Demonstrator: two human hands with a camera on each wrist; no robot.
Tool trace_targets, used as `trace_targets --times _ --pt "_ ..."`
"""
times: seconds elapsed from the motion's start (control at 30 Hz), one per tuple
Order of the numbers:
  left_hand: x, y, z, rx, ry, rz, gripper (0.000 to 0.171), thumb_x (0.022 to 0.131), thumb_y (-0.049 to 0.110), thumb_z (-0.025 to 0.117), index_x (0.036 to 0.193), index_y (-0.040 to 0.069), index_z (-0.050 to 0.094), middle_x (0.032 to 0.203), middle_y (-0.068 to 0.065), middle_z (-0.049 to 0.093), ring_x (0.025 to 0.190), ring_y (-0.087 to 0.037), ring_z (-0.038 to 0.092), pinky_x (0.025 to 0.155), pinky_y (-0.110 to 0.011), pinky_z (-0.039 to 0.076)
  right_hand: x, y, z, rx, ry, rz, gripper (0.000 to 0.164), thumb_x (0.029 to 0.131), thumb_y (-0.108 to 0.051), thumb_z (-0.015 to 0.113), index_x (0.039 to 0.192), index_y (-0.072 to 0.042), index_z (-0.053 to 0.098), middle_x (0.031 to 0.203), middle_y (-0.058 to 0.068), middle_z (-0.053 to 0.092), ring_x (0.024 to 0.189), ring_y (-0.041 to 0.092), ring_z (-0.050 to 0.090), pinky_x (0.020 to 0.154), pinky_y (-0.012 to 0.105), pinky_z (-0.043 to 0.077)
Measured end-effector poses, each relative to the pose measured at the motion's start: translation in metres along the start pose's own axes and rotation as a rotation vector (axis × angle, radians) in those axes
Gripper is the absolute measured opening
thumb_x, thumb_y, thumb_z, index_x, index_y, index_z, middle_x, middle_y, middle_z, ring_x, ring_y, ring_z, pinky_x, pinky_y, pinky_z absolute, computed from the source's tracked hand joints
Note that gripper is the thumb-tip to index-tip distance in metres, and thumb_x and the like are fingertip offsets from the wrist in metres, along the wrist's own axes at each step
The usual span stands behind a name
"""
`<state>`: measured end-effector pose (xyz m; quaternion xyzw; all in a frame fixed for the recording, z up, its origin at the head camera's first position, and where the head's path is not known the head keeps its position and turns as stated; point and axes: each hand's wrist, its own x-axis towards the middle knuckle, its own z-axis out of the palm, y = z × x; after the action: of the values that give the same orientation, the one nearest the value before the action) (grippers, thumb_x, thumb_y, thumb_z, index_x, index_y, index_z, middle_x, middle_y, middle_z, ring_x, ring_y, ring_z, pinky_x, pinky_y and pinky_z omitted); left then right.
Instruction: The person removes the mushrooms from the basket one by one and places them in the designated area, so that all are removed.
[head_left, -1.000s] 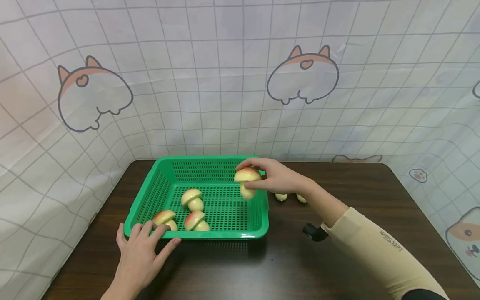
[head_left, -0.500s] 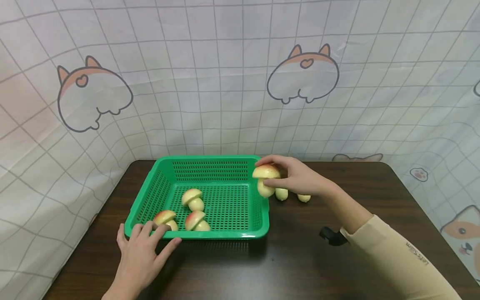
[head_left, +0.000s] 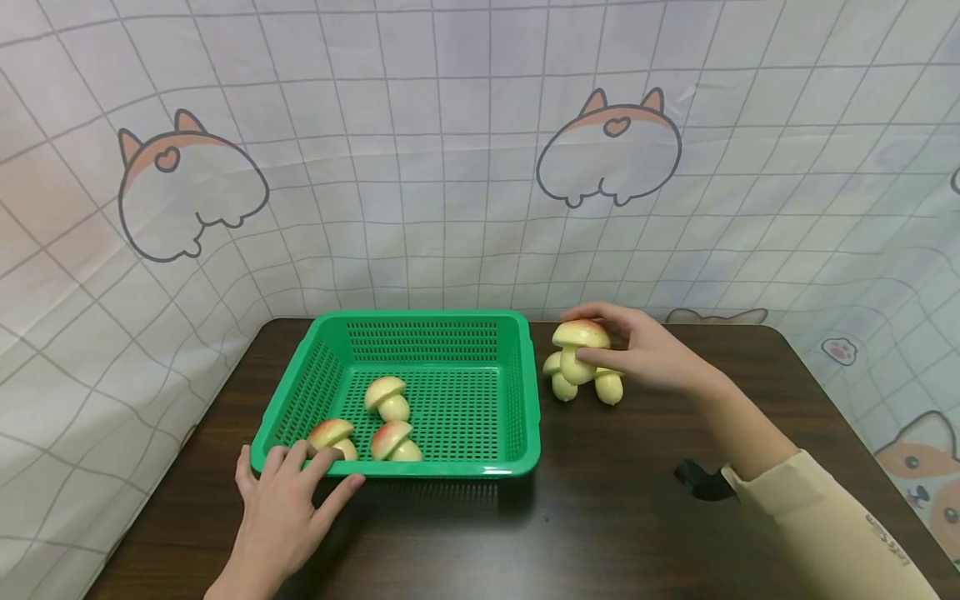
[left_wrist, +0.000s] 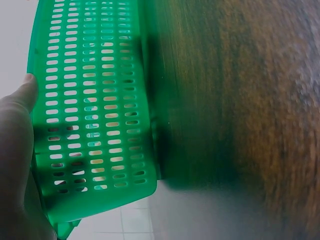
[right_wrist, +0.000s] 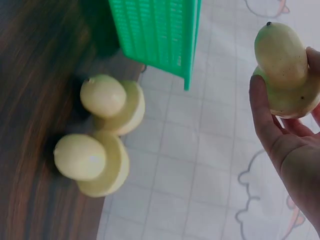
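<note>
My right hand [head_left: 651, 348] holds a yellow toy mushroom [head_left: 581, 335] with a reddish cap in the air, to the right of the green basket [head_left: 531, 392]. In the right wrist view, fingers and thumb grip this mushroom by its cap, the stem pointing up in that picture. Two more mushrooms, one nearer the basket [right_wrist: 103, 96] and one farther from it [right_wrist: 80, 157], lie on the table below. Over the basket's front left rim, my left hand [head_left: 281, 508] hooks its fingers, with the thumb outside. Inside the basket lie three mushrooms [head_left: 392, 408], one partly hidden by those fingers.
The dark wooden table [head_left: 600, 533] extends in front and to the right of the basket. A white gridded cloth [head_left: 465, 167] with dog drawings hangs behind and at the sides. A black strap piece [head_left: 703, 482] shows by the right sleeve.
My right hand has carried the mushroom rightward, from above the basket's right side to above the two mushrooms on the table. My left hand and the basket have stayed put.
</note>
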<state>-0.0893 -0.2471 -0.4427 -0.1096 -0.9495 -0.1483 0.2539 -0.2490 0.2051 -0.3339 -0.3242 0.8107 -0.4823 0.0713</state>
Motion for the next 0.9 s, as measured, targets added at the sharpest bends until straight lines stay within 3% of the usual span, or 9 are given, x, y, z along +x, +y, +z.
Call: trace_targets --times 0.47,0.9 --pt "0.0 0.0 0.001 -0.001 0.015 0.011 0.033 0.091 0.051 0.074 0.103 0.02 0.069 0.101 -0.007 0.059 0.099 -0.037 0.053 0.102 -0.085 0.009 -0.034 0.024 -0.024 0.004 0.112 0.078 0.04 0.1 -0.018 0.072 0.138 -0.016 0.06 0.126 0.008 0.065 0.107 0.021 0.064 0.083 0.029 0.055" --pt "0.0 -0.001 0.001 -0.004 0.006 0.004 0.033 0.091 0.05 0.074 0.104 0.02 0.069 0.102 -0.008 0.06 0.101 -0.038 0.052 0.104 -0.084 0.008 -0.057 0.063 -0.036 0.02 0.153 0.11 0.042 0.102 -0.014 0.067 0.141 -0.005 0.055 0.133 0.014 0.057 0.108 0.016 0.062 0.083 0.026 0.054"
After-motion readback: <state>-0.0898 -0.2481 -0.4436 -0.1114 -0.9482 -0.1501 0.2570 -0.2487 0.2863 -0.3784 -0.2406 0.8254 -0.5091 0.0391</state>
